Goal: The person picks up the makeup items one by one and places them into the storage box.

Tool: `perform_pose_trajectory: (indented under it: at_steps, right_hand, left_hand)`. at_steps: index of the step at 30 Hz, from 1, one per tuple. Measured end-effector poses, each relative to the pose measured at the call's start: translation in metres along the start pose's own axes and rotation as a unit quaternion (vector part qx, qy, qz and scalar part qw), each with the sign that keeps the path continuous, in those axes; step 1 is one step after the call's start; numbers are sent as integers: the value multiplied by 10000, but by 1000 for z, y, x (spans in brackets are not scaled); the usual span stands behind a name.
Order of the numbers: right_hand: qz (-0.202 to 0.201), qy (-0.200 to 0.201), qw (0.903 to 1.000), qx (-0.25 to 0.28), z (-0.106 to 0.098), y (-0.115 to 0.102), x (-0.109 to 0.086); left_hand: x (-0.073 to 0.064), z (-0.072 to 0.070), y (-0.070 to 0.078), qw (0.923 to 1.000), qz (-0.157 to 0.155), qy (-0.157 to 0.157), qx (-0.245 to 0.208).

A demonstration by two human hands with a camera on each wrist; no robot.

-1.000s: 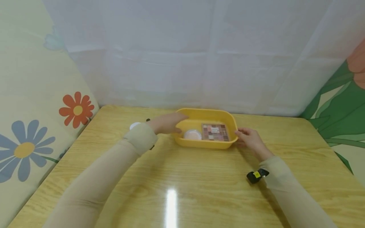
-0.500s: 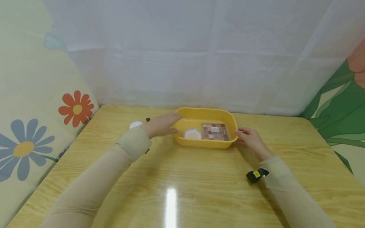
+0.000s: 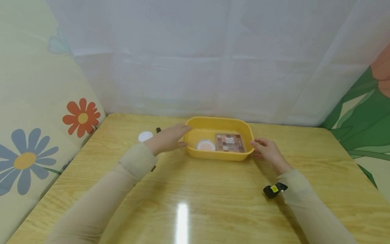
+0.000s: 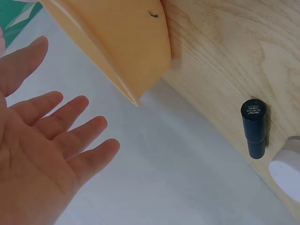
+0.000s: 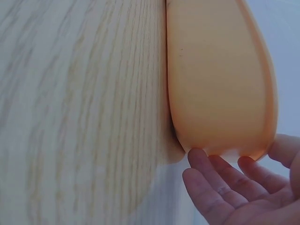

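Observation:
A yellow plastic basin (image 3: 219, 155) sits near the table's back edge. Inside it lie a makeup palette (image 3: 230, 143) with many coloured squares and, on its left, a round pale pink compact (image 3: 206, 145). My left hand (image 3: 169, 139) is at the basin's left end, fingers spread and extended; the left wrist view shows this hand (image 4: 56, 140) holding nothing, a gap between it and the basin (image 4: 126, 37). My right hand (image 3: 268, 151) holds the basin's right end. In the right wrist view, its fingertips (image 5: 197, 157) press the outer wall and the thumb is at the rim.
Left of the basin, partly behind my left hand, are a white round-topped container (image 3: 145, 136) and a small black cylinder (image 3: 158, 130). A dark tip (image 3: 153, 168) shows beneath the left wrist. A white cloth (image 3: 182, 67) hangs behind the wooden table (image 3: 225, 196).
My left hand has drawn back leftward from over the basin's left rim to its outer side. The white container has come more into view. My right hand and the basin keep their places.

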State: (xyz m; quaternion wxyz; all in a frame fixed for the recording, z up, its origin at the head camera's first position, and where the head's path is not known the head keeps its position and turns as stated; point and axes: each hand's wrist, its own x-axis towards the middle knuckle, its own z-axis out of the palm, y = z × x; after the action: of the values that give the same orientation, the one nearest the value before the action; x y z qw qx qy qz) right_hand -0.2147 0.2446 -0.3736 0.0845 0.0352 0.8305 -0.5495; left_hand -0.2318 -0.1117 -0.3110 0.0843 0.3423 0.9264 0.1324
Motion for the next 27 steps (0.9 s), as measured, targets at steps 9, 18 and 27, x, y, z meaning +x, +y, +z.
perform_pose_trajectory:
  at_steps: [9, 18, 27]
  right_hand:
    - [23, 0, 10000, -16, 0, 0, 1]
    - [-41, -9, 10000, 15, 1, 1, -1]
    - [72, -55, 9996, -284, -1, 0, 0]
  left_hand:
    - [-12, 0, -4, 9996, -96, 231, -92]
    - [-20, -2, -8, 9994, -163, 275, -136]
    - [-24, -6, -13, 9986, -145, 501, 11]
